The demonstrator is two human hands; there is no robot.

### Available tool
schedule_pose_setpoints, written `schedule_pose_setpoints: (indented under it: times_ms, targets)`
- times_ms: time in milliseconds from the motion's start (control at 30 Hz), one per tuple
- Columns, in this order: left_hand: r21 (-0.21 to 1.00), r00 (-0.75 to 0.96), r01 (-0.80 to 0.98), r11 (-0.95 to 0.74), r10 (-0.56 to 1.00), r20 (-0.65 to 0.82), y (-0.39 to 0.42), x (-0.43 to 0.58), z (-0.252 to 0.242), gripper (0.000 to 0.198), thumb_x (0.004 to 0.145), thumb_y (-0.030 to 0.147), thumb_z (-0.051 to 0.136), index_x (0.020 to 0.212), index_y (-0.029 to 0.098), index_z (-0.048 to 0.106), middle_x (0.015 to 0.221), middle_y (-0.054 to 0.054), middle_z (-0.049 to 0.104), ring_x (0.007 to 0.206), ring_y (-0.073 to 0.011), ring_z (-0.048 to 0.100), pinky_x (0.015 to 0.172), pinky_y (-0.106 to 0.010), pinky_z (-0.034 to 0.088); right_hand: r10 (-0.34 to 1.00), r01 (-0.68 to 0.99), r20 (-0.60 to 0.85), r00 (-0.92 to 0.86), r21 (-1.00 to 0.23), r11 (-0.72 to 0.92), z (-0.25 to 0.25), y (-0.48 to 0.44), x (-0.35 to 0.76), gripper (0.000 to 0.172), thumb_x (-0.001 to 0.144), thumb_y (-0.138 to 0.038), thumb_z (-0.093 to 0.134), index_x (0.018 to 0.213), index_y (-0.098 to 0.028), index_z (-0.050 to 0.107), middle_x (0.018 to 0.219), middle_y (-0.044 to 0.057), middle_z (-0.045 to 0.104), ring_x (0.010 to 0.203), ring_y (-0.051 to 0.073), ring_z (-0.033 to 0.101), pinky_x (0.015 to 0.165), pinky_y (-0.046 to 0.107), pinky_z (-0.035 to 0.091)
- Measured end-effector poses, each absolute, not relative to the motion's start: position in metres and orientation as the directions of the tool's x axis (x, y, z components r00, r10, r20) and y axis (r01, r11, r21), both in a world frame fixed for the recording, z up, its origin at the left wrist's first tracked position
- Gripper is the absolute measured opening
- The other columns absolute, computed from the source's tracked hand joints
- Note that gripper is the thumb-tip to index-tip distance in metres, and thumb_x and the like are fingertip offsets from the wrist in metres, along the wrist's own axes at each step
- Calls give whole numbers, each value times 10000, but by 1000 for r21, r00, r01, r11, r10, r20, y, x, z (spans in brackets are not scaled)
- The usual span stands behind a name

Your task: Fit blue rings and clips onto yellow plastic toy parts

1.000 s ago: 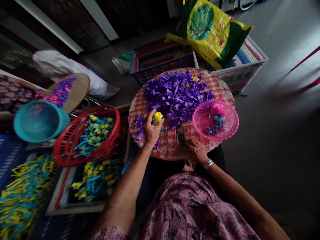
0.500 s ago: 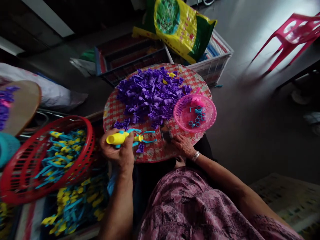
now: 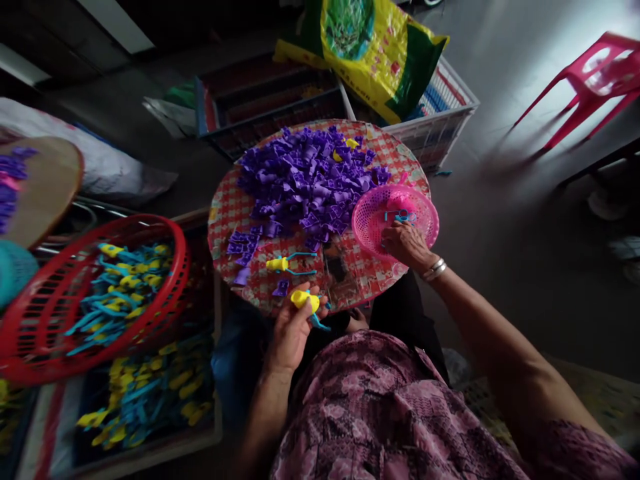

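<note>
My left hand point(image 3: 293, 337) is low at the near edge of the round tray, shut on a yellow plastic piece with thin blue strands point(image 3: 305, 301). My right hand point(image 3: 406, 244) reaches into a pink mesh basket point(image 3: 373, 223), its fingers beside several small blue plastic rings point(image 3: 400, 217) and partly hiding the basket's contents. The tray, a round one covered in red-and-white check point(image 3: 225, 227), bears a large heap of purple plastic pieces point(image 3: 305, 180). A second yellow piece with blue strands point(image 3: 285, 264) lies on the tray between my hands.
A red basket point(image 3: 175, 280) of blue-and-yellow pieces stands to the left, above a crate point(image 3: 150, 400) holding more. Further left is a round wooden board point(image 3: 50, 187) with purple pieces. Crates and a yellow-green sack point(image 3: 375, 47) stand behind the tray; a pink chair point(image 3: 585, 87) stands at upper right.
My right hand has moved from the tray's near edge into the pink basket. My left hand has dropped toward my lap, and a yellow-and-blue piece now lies on the tray.
</note>
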State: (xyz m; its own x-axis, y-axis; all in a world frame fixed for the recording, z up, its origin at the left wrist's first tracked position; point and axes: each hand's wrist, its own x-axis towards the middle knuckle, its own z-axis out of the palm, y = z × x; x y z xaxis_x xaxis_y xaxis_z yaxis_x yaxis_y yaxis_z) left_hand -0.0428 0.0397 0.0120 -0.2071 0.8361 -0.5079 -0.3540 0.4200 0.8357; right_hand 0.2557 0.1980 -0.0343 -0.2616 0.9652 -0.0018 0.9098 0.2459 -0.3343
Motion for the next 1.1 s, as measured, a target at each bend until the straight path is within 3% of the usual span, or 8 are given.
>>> schedule_pose_setpoints:
  times_ms: [233, 400, 567, 667, 767, 867, 967, 1100]
  targets:
    - [971, -359, 14, 237, 908, -216, 34, -33, 29, 391, 707, 337, 978, 1038, 251, 789, 1116, -49, 762, 1040, -213, 708, 906, -275, 567, 949, 945, -148, -280, -215, 245, -68, 222, 245, 240, 975, -222, 593, 1072, -107, 781, 1071, 191, 748, 1072, 320, 581, 953, 446, 371]
    - [931, -293, -169, 323, 885, -361, 29, -34, 40, 485, 727, 313, 940, 1178, 277, 765, 1170, -43, 722, 983, -186, 691, 866, -267, 565, 957, 961, -180, -229, -200, 192, -61, 226, 242, 246, 1003, -269, 605, 1088, -104, 766, 1090, 188, 751, 1038, 295, 593, 933, 435, 366]
    - [895, -219, -253, 369, 879, -424, 29, -31, 43, 497, 746, 324, 933, 1201, 277, 738, 1212, -40, 721, 965, -194, 750, 916, -317, 600, 983, 940, -9, -182, -296, 171, -14, 203, 234, 320, 1054, -235, 502, 1271, -115, 703, 1232, 173, 705, 971, 232, 604, 855, 384, 388]
    - [918, -287, -128, 376, 872, -397, 30, -32, 42, 466, 703, 314, 975, 1116, 262, 764, 1071, -31, 754, 881, -197, 742, 837, -299, 597, 937, 807, 181, -299, -477, 349, 2, 167, 214, 277, 1072, -301, 520, 1229, -159, 698, 1148, 127, 700, 940, 226, 625, 816, 339, 440]
    - [930, -384, 64, 361, 869, -311, 30, -38, 41, 420, 666, 296, 1008, 1030, 255, 802, 944, -22, 768, 860, -214, 710, 788, -279, 565, 865, 670, 137, -483, -578, 465, -13, 128, 186, 223, 1055, -267, 538, 1190, -187, 697, 1085, 95, 712, 893, 204, 638, 770, 294, 458]
    - [920, -417, 189, 342, 877, -240, 28, -45, 36, 418, 618, 251, 1026, 980, 249, 817, 930, -16, 765, 891, -226, 682, 782, -269, 533, 891, 766, -16, -454, -518, 381, -47, 107, 166, 213, 1047, -229, 547, 1183, -188, 707, 1119, 113, 725, 940, 227, 661, 756, 297, 446]
    - [929, -401, 167, 330, 883, -242, 23, -49, 26, 397, 627, 278, 1019, 946, 238, 786, 893, -7, 730, 820, -197, 642, 727, -257, 503, 914, 810, -87, -396, -501, 304, -77, 104, 166, 260, 1066, -262, 572, 1270, -165, 701, 1222, 159, 725, 1057, 271, 674, 866, 330, 484]
    - [962, -320, 79, 262, 920, -225, 18, -46, 10, 437, 732, 522, 946, 937, 235, 689, 880, -7, 717, 730, -159, 608, 674, -257, 504, 912, 758, -21, -410, -563, 328, -95, 106, 179, 402, 1066, -348, 618, 1413, -148, 649, 1317, 191, 712, 1160, 317, 661, 987, 400, 509]
